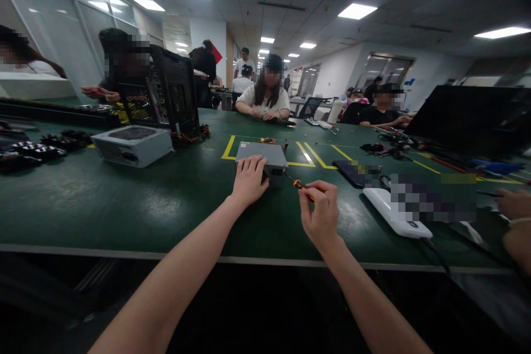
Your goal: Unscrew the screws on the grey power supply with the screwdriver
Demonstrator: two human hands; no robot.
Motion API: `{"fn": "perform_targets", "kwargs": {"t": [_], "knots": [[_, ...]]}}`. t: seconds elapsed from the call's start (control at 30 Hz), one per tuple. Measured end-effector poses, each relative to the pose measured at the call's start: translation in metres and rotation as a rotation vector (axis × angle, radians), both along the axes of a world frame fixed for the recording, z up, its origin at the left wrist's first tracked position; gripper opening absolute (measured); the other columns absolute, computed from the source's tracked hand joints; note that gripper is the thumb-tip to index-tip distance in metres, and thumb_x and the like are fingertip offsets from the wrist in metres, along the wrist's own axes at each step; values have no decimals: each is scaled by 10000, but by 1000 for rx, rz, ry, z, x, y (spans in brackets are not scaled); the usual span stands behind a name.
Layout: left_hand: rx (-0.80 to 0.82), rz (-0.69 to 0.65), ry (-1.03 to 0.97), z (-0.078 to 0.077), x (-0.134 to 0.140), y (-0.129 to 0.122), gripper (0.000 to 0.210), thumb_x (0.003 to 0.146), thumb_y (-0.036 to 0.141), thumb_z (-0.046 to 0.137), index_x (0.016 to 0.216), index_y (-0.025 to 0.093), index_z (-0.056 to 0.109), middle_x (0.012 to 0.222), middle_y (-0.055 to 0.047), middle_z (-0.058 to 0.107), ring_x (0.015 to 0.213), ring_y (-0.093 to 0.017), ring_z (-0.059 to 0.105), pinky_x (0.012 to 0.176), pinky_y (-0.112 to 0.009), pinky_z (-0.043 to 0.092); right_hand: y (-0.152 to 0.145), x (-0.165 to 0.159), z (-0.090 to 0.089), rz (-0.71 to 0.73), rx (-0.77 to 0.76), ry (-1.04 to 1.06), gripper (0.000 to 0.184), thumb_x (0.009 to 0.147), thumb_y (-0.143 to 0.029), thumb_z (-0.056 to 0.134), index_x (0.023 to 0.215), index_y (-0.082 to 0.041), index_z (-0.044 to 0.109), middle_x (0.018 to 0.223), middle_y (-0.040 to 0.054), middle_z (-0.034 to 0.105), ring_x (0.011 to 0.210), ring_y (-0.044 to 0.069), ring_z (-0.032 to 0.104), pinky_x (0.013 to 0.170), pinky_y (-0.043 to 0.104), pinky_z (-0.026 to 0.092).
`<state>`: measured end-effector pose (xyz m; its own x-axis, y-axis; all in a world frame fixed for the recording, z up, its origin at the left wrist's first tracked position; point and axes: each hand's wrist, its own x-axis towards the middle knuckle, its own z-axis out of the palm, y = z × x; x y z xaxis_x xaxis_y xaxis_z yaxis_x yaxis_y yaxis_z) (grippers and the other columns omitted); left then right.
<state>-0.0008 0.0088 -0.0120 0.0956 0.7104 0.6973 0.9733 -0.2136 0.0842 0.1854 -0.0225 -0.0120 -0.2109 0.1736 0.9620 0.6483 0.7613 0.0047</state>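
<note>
A grey metal computer power supply (271, 156) lies on the green table in front of me. My left hand (250, 180) grips its near left part, fingers over the top and thumb at the front side. Between the fingertips of my right hand (320, 207) is a screwdriver (297, 183) with an orange and black handle. Its thin shaft points up and left, the tip at the right front corner of the power supply. Whether the tip sits in a screw is too small to tell. A bundle of coloured wires (269, 141) shows behind the power supply.
A second power supply (135, 146) and an open black computer case (166, 88) stand left. On the right are a dark phone-like slab (350, 172), a white power strip (394, 213), cables (394, 141) and a black monitor (473, 121). Co-workers sit around the table (174, 215); one hand is at far right.
</note>
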Motion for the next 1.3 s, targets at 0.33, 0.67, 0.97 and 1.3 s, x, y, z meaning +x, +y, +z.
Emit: {"fn": "perform_targets", "kwargs": {"t": [0.33, 0.67, 0.97, 1.3], "knots": [[6, -5, -9, 0, -1, 0, 469, 773, 272, 516, 1224, 178, 426, 1280, -98, 450, 1216, -253, 351, 1042, -415, 223, 2, 1, 1, 22, -12, -15, 296, 779, -108, 533, 1033, -223, 433, 974, 72, 528, 920, 195, 530, 743, 381, 496], [4, -4, -10, 1, -1, 0, 465, 772, 264, 512, 1223, 189, 430, 1282, -92, 455, 1215, -250, 359, 1034, -417, 238, 2, -2, 2, 8, -16, -19, 259, 781, -121, 530, 1000, -221, 435, 957, 72, 516, 898, 192, 528, 705, 359, 502], [8, -2, -18, 0, -1, 1, 456, 776, 266, 503, 1219, 185, 432, 1278, -92, 457, 1216, -247, 357, 1047, -412, 230, 4, -3, 2, 17, -19, -15, 307, 772, -108, 538, 1029, -222, 413, 959, 74, 504, 899, 196, 517, 718, 375, 496], [-5, -4, -2, -1, 0, -1, 479, 780, 270, 497, 1239, 164, 411, 1300, -101, 430, 1234, -250, 332, 1064, -406, 194, 2, -2, 0, 22, 8, -80, 331, 774, -90, 521, 1042, -234, 393, 977, 72, 522, 923, 194, 526, 747, 373, 486]]}}
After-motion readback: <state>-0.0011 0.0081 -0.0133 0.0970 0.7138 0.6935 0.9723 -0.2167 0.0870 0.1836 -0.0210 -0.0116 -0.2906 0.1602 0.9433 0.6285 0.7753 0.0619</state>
